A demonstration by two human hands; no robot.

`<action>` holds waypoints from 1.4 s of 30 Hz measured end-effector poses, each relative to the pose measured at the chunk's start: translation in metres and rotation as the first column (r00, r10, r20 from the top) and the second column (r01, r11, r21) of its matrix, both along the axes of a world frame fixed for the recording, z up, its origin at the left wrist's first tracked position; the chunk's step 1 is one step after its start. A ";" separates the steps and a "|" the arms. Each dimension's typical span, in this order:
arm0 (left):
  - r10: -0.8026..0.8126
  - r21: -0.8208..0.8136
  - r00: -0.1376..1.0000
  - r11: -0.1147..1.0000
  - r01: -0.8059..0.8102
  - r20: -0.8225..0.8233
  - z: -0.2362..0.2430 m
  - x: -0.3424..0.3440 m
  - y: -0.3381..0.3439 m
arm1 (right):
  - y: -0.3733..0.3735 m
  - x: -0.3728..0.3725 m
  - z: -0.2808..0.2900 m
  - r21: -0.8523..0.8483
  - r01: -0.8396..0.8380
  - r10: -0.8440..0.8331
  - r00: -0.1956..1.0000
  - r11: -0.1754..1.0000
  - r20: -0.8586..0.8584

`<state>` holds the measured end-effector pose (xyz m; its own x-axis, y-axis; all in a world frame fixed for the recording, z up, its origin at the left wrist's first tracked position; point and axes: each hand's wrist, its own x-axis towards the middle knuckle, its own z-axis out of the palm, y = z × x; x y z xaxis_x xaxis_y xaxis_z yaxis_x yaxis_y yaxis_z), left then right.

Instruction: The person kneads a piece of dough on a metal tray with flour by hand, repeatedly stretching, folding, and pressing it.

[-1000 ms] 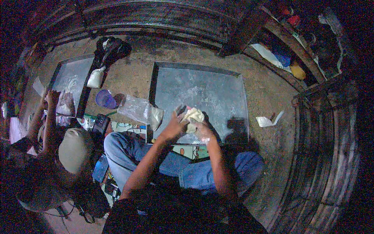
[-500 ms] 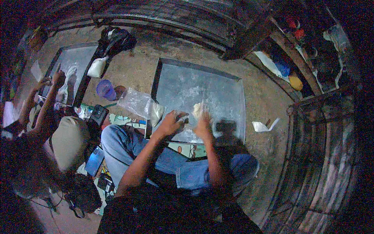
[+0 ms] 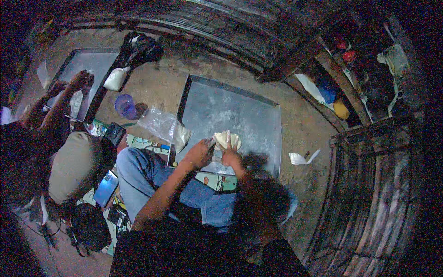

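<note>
A pale lump of dough (image 3: pixel 226 139) is held between both hands over the near edge of a floured metal tray (image 3: pixel 240 115) that lies flat on the earthen floor (image 3: pixel 157 87). The left hand (image 3: pixel 199 153) is cupped against the dough's left side with the fingers curled round it. The right hand (image 3: pixel 230 154) is pressed against its lower right side, the fingers wrapped partly over the top; how firmly either hand is closed cannot be told in the dim light. The dough is seen just above the tray's surface, near the tray's front rim, between the two hands.

A clear plastic bag (image 3: pixel 162 125) with some pale contents is lying just beside the tray's left edge. A small purple cup (image 3: pixel 124 105) stands on the floor further left, and a white filled bag (image 3: pixel 115 79) is set beyond it, next to a dark bundle (image 3: pixel 140 46). A scrap of white paper (image 3: pixel 302 158) lies on the floor to the right of the tray.

On the left, another person in a beige cap (image 3: pixel 74 164) is seated, both arms stretched toward a second metal tray (image 3: pixel 92 62).
</note>
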<state>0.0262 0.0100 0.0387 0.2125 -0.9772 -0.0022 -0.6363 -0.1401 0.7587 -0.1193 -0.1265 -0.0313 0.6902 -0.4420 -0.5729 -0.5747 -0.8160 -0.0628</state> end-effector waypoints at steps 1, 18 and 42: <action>0.027 -0.037 0.995 0.999 -0.024 0.099 -0.025 0.019 0.026 | 0.029 0.035 0.037 0.173 0.027 -0.024 0.999 0.985 -0.022; 0.013 -0.051 0.983 0.999 -0.004 0.184 -0.054 -0.012 -0.013 | -0.059 0.036 0.080 0.789 0.358 -0.754 0.628 0.500 0.192; -0.017 0.117 0.990 0.993 0.001 0.139 -0.023 -0.019 -0.015 | -0.066 0.063 0.018 0.675 0.246 -0.596 0.721 0.695 0.352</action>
<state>0.0076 -0.0050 0.0160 0.2101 -0.9738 -0.0869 -0.7363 -0.2160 0.6412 -0.0567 -0.1925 -0.0130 0.7602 -0.4895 -0.4271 -0.5745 -0.1996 -0.7938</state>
